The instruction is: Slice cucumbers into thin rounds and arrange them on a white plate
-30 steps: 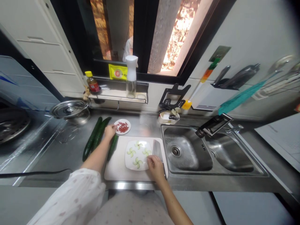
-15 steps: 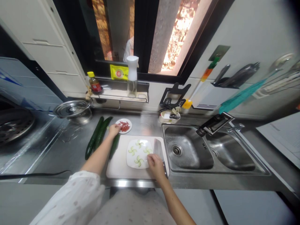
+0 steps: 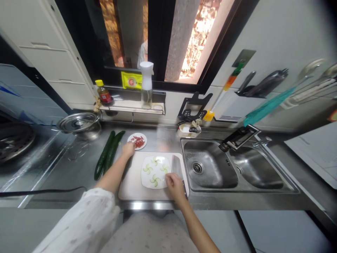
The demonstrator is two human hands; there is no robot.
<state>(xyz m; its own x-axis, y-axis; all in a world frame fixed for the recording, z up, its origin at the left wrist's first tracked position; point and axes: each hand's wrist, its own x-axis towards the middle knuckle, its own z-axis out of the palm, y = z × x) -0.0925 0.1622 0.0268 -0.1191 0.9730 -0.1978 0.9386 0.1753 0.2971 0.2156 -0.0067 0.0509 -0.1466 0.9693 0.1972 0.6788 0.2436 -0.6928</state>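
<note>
Crowding the left of the metal table (image 3: 79,172): two long cucumbers (image 3: 104,154), side by side, the nearer end of one partly behind the left forearm. Beyond them stood a lidded steel pot (image 3: 92,133); its contents were hidden. Along the window, a shelf (image 3: 131,106) carried a yellow-capped bottle (image 3: 104,93) and a white-topped spray bottle (image 3: 146,80), with a yellow packet (image 3: 131,80) behind. To the right, a double sink (image 3: 210,175), a black tap fitting (image 3: 238,138) leaning over it. A knife (image 3: 176,165) lay on the cutting board (image 3: 131,189) just beside the plate, partly covered by the right hand (image 3: 171,181).

Containers: a small round dish (image 3: 144,137) held chopped red bits (image 3: 138,141); the left hand (image 3: 129,149) was at its near edge, fingers bent, grip impossible to tell. The white plate (image 3: 155,170), on the board, bore four pinwheels of pale green slices (image 3: 155,180). Right hand at its right edge, fingers curled inward; could not tell whether they pinched anything. Behind the sink, an oblong tub (image 3: 184,133) held pale and dark items, too small to identify.
</note>
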